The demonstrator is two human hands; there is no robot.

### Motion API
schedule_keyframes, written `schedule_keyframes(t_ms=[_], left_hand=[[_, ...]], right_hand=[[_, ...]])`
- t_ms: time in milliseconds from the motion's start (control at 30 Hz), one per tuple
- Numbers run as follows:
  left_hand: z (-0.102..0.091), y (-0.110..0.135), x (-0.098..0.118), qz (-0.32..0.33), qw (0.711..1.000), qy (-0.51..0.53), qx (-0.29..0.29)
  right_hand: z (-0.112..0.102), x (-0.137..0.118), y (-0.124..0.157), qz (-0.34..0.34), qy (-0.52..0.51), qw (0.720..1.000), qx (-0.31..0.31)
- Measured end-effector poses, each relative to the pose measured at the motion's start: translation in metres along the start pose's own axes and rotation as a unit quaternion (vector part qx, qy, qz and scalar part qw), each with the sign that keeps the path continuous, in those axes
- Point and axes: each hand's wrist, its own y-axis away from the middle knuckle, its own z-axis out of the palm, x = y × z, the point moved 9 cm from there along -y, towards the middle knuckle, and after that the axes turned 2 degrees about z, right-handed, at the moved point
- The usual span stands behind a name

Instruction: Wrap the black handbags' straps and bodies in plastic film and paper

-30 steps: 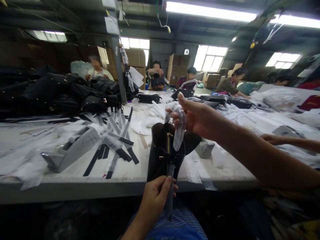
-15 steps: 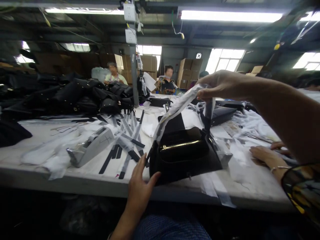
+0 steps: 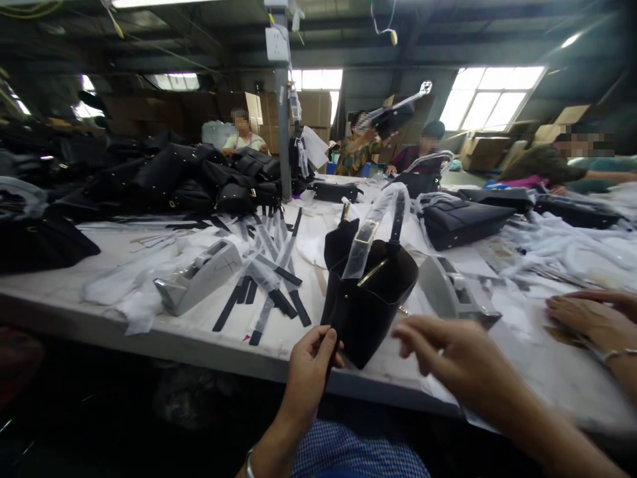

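Observation:
A black handbag (image 3: 367, 299) stands tilted at the near edge of the white table (image 3: 164, 335), its handle (image 3: 381, 219) wrapped in clear plastic and arching above it. My left hand (image 3: 311, 372) pinches the bag's lower left corner. My right hand (image 3: 448, 355) hovers just right of the bag with fingers apart, holding nothing. A gold zipper shows inside the bag's mouth.
A grey tape dispenser (image 3: 199, 279) and several black strips (image 3: 271, 279) lie left of the bag; another dispenser (image 3: 455, 292) stands right of it. A heap of black bags (image 3: 164, 179) fills the far left. A co-worker's hand (image 3: 590, 318) rests at the right. Other people work across the table.
My right hand has let go of the wrapped handle and dropped down beside the bag. My left hand has closed on the bag's corner, and the bag now stands more upright.

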Motion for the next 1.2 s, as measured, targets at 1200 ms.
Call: schedule_keyframes(t_ms=[1200], left_hand=[[-0.124, -0.113, 0.063, 0.059, 0.974, -0.211, 0.053]], right_hand=[[0.124, 0.024, -0.018, 0.116, -0.443, 0.875, -0.158]])
